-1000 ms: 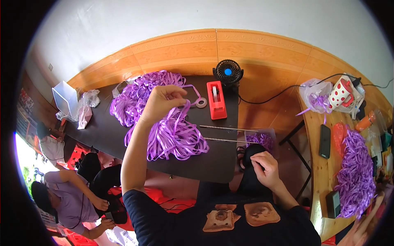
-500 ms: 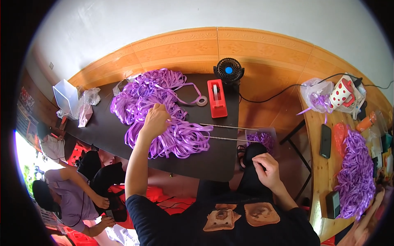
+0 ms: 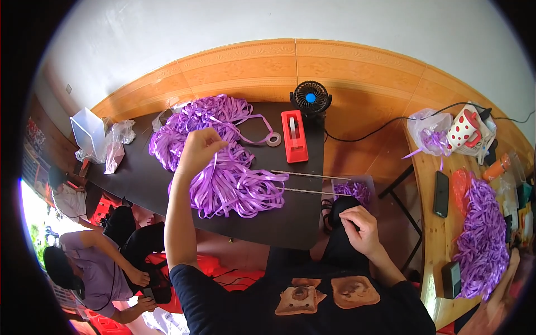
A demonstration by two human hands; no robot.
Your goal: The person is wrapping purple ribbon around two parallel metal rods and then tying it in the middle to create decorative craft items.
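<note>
A big tangled heap of shiny purple ribbon (image 3: 237, 190) lies in loops on the dark table. Over its left part is my left hand (image 3: 201, 149), fingers bent and pressed together; whatever is between the fingertips is hidden. Two thin rods (image 3: 310, 191) reach from the near loops past the table's right edge. To the right of that edge, above my knee, my right hand (image 3: 362, 228) is closed with thumb against curled fingers. I cannot make out anything in it. One ribbon strand runs to a small roll of tape (image 3: 273, 139).
A red tape dispenser (image 3: 294, 137) and a black fan (image 3: 310, 97) stand at the back right. A clear bin (image 3: 371, 195) of purple ribbon is below. The wooden table (image 3: 432, 240) at right bears more ribbon and a phone (image 3: 441, 194). Co-workers sit at left.
My left hand has risen a little and moved left over the ribbon heap. The near loops have shifted slightly. My right hand has barely moved.
</note>
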